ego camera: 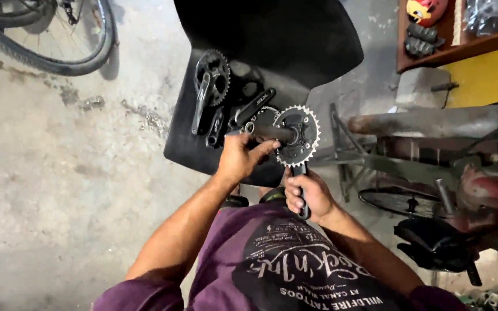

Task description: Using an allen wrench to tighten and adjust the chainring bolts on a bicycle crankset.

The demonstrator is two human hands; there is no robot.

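Note:
I hold a bicycle crankset (298, 133) over a black plastic chair (272, 40); it has a toothed silver-edged chainring and a dark spindle. My right hand (308, 194) grips its black crank arm from below. My left hand (241, 156) closes around the spindle that sticks out to the left. On the chair seat behind lie another crankset with a black chainring (211, 80) and loose black crank arms (253, 106).
A bicycle wheel (59, 40) stands at the top left on the concrete floor. At the right are a rusty metal stand (433, 124), a spoked wheel (402, 201), a black saddle (433, 242) and a wooden shelf (462, 34) with parts.

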